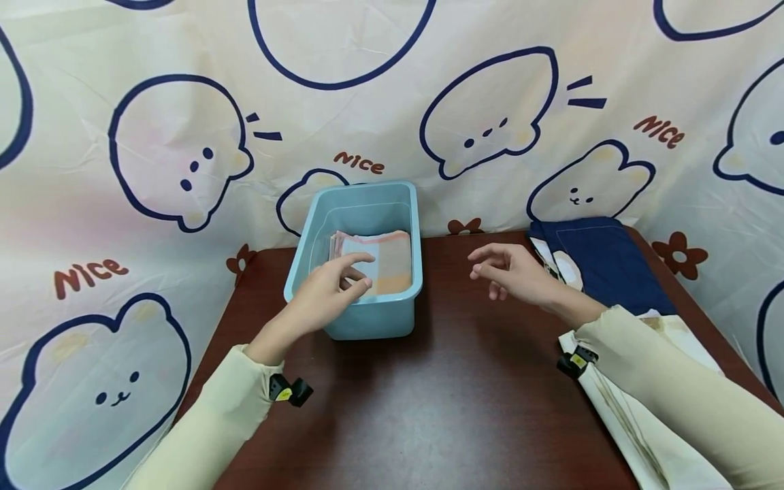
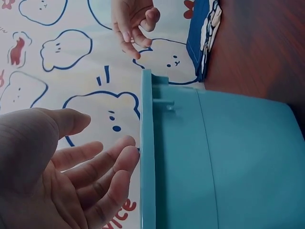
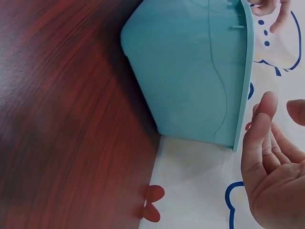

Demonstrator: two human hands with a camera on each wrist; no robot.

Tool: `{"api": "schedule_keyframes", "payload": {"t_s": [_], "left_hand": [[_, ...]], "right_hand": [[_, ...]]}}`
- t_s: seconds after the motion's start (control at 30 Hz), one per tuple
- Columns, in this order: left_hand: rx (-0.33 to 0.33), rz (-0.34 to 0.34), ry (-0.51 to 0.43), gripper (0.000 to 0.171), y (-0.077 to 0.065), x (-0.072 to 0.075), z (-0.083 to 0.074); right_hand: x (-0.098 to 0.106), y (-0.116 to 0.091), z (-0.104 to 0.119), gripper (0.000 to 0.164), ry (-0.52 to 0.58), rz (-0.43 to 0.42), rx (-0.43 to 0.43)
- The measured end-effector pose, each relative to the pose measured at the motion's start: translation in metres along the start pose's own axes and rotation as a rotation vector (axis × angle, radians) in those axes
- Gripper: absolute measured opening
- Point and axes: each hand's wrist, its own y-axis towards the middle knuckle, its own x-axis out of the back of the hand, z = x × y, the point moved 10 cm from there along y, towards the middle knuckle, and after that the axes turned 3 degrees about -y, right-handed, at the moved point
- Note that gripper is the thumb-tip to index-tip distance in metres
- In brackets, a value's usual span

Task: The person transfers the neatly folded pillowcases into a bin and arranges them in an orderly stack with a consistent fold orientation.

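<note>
A light blue plastic bin (image 1: 373, 320) stands at the back of the dark wooden table, with folded cloths (image 1: 392, 262) in pink, orange and pale blue inside. My left hand (image 1: 324, 292) hovers over the bin's near left part, fingers loosely bent and holding nothing. In the left wrist view its fingertips (image 2: 126, 157) appear beside the bin's rim (image 2: 147, 157). To the right of the bin, my right hand (image 1: 514, 272) hangs in the air above the table, fingers relaxed, nothing between them. The right wrist view shows that hand (image 3: 274, 167) apart from the bin's side.
At the table's right side lie a folded navy cloth (image 1: 618, 265) and, nearer, cream-white folded fabric (image 1: 637, 415), partly under my right forearm. A patterned curtain (image 1: 490, 190) closes off the back and sides. Each wrist wears a small black camera (image 1: 290, 390).
</note>
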Motion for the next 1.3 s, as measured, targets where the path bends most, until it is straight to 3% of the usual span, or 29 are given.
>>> {"api": "schedule_keyframes", "payload": {"t_s": [0.43,1.0,1.3], "left_hand": [[-0.038,0.025,-0.043,0.042,0.0,-0.014,-0.012],[-0.132,0.037,-0.103,0.042,0.01,-0.036,-0.042],[-0.114,0.094,-0.099,0.044,0.014,-0.051,-0.054]], "right_hand": [[0.013,-0.01,-0.013,0.032,-0.028,-0.012,-0.012],[0.033,-0.017,-0.024,0.033,-0.085,-0.05,-0.024],[0.041,-0.021,-0.038,0.037,-0.139,-0.053,-0.077]]}}
